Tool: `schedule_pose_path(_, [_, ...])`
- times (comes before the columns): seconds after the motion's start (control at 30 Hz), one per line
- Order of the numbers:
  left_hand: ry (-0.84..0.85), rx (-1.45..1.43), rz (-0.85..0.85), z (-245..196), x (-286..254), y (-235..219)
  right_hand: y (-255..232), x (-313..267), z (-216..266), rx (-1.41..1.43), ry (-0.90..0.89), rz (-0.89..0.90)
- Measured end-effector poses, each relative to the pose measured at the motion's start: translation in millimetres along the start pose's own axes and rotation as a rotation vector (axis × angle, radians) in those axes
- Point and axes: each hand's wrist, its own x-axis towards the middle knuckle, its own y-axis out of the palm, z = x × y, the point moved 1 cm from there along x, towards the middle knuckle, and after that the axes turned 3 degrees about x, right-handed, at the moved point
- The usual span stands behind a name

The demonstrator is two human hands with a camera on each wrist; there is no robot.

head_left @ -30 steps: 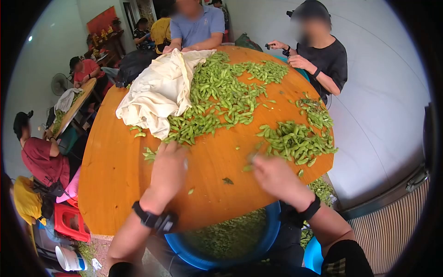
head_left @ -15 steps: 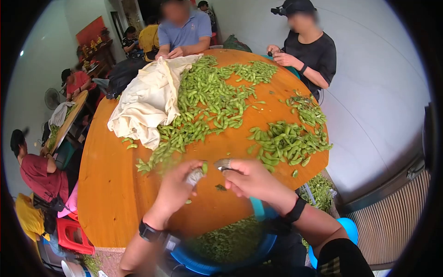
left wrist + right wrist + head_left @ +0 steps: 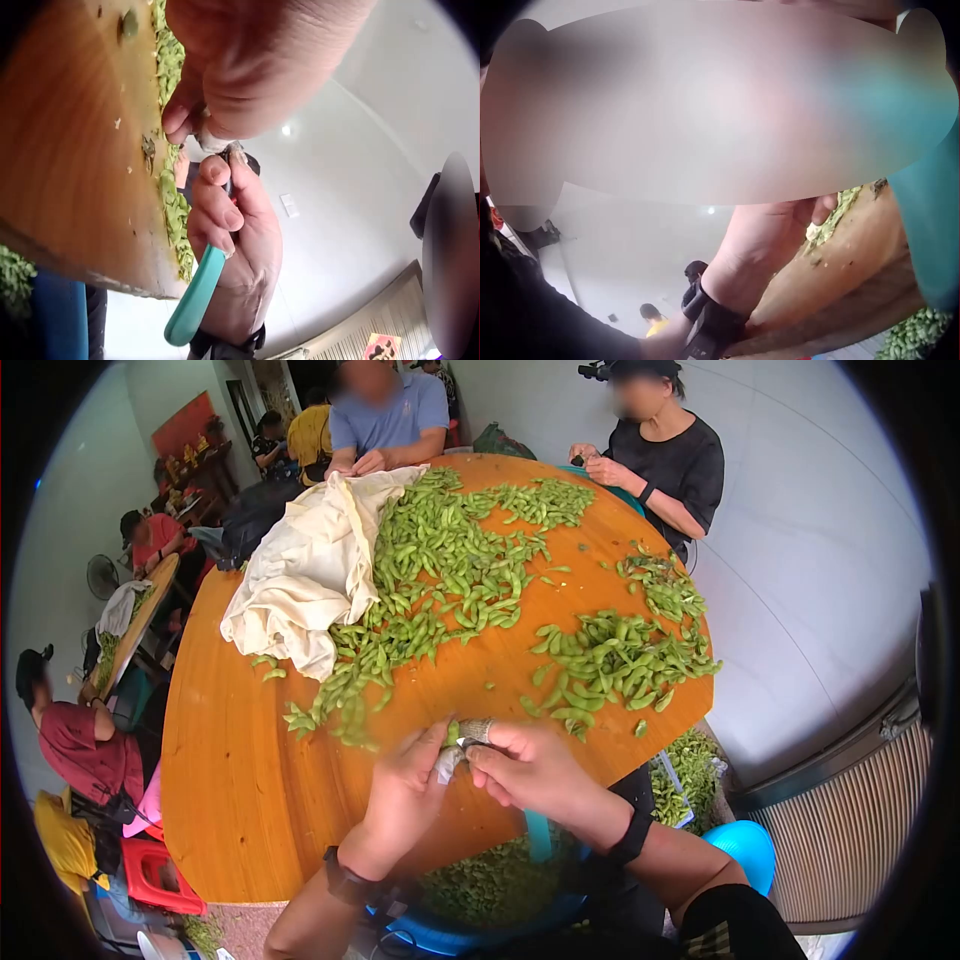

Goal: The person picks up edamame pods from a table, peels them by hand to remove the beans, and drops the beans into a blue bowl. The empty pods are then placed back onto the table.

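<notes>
Over the near part of the wooden table (image 3: 240, 780), my left hand (image 3: 405, 790) pinches a green pod (image 3: 452, 733) between thumb and finger, with a whitish wrap on a finger. Touching or nearly touching it, my right hand (image 3: 535, 770) grips a tool whose teal handle (image 3: 539, 835) hangs below the palm; the left wrist view shows that handle (image 3: 196, 300) under the curled fingers. The tool's working end is mostly hidden by the fingers. Pods (image 3: 440, 560) lie heaped beyond the hands, and a second pile (image 3: 610, 665) is to the right.
A cream cloth (image 3: 305, 565) lies on the table's left side. Below the near edge stands a blue tub (image 3: 440, 938) holding green pieces. Two people sit across the table. A red stool (image 3: 160, 875) is at lower left, a light blue container (image 3: 745, 852) at lower right.
Both hands left the tabletop, where they were apart, and came together at the centre. The left hand now holds a pod against the right hand's tool; the view has shifted slightly.
</notes>
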Motion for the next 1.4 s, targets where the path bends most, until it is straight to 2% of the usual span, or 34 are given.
schedule_pose_path(0.27, [-0.030,-0.178,-0.004,2.3,-1.0,1.3,9.5,1.7,-5.1,0.196,0.042,-0.072])
schedule_pose_path(0.5, [-0.017,-0.184,0.000,7.8,-1.7,0.1,6.6,8.4,-12.8,0.330,0.066,-0.058])
schedule_pose_path(0.57, [-0.047,-0.265,0.013,9.2,-1.0,-0.8,4.6,10.9,-15.6,0.409,0.086,-0.034])
schedule_pose_path(0.63, [-0.251,-0.486,0.070,14.7,-1.9,-2.3,-1.9,13.6,-14.4,0.430,0.099,-0.006])
schedule_pose_path(0.7, [-0.306,-0.551,0.077,14.3,0.7,-3.0,-5.8,15.3,-10.7,0.496,0.178,0.049])
schedule_pose_path(0.77, [-0.459,-0.714,0.092,12.3,4.4,-6.7,-10.3,18.4,-11.2,0.503,0.202,0.050])
schedule_pose_path(0.8, [-0.507,-0.832,0.091,16.9,4.0,-5.8,-12.5,19.9,-9.2,0.457,0.212,0.071])
schedule_pose_path(0.83, [-0.508,-0.834,0.091,17.4,4.8,-7.4,-14.6,21.2,-7.5,0.410,0.221,0.093])
schedule_pose_path(0.9, [-0.601,-1.144,0.151,17.2,7.5,-10.4,-16.2,23.5,-6.0,0.456,0.241,0.116])
schedule_pose_path(0.97, [-0.651,-1.180,0.124,16.8,9.6,-8.0,-15.3,24.2,-1.0,0.263,0.228,0.059])
schedule_pose_path(1.0, [-0.701,-1.217,0.102,16.0,10.4,-5.7,-11.1,22.9,0.2,0.262,0.227,0.061])
schedule_pose_path(1.03, [-0.699,-1.216,0.101,14.4,10.5,-3.9,-5.0,20.6,0.9,0.074,0.119,-0.001])
schedule_pose_path(1.07, [-0.606,-0.913,0.136,12.5,9.8,-2.9,-0.9,18.3,1.0,-0.115,0.009,-0.063])
schedule_pose_path(1.1, [-0.509,-0.609,0.165,11.4,8.5,-2.5,1.5,16.4,-1.0,-0.117,0.006,-0.060])
schedule_pose_path(1.17, [-0.547,-0.626,0.145,14.7,5.4,-0.3,6.2,14.0,-4.0,-0.151,-0.064,-0.109])
schedule_pose_path(1.23, [-0.472,-0.711,0.168,16.1,5.3,0.4,9.4,10.7,-1.0,-0.114,-0.057,-0.121])
schedule_pose_path(1.33, [-0.474,-0.757,0.122,20.9,1.9,3.4,14.6,6.2,-2.4,-0.073,-0.081,-0.172])
schedule_pose_path(1.4, [-0.458,-0.782,0.109,18.1,0.7,3.6,18.8,5.3,-6.7,-0.141,-0.168,-0.192])
